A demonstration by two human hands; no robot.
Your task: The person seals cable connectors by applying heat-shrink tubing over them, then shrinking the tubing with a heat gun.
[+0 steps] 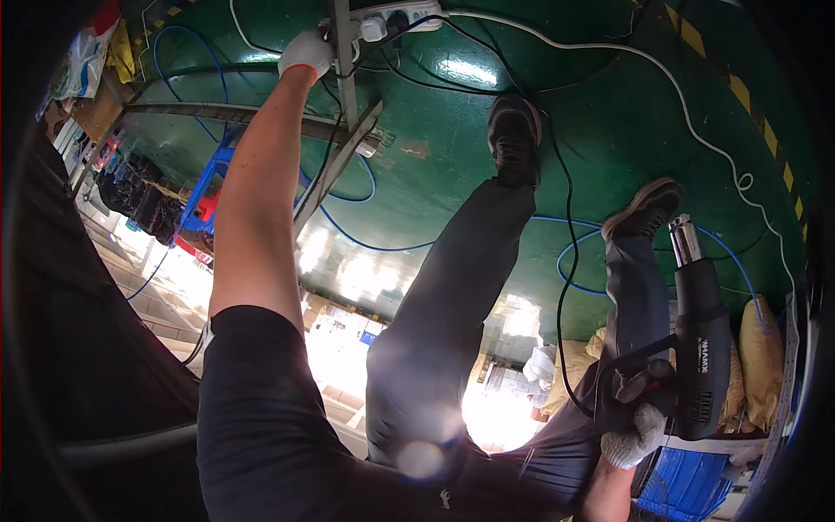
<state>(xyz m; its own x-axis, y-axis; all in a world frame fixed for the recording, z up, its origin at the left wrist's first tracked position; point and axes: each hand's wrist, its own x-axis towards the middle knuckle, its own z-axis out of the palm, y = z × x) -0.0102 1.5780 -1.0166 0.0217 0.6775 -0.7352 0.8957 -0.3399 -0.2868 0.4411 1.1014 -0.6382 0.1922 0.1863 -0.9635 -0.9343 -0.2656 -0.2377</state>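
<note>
My left hand [306,56], in a white knitted glove with an orange cuff, is stretched far forward beside an upright metal post [344,70]. Its fingers are curled closed at the post; what they grip is hidden. Just right of it lies a white power strip [417,15] with a white plug [373,30] and a black plug [397,23] in it. At the lower right, my gloved right hand [636,438] is wrapped around the handle of a black heat gun [703,348]. Its silver nozzle [685,238] points forward. A black cord [568,217] trails from the heat gun toward the power strip.
Blue hose [374,249] loops over the green floor [435,174], and a white cable [687,113] curves along the right. An angled metal frame bar [335,170] stands below the post. My shoes [513,135] rest on the floor. Sacks [758,365] and a blue crate [687,483] are at right.
</note>
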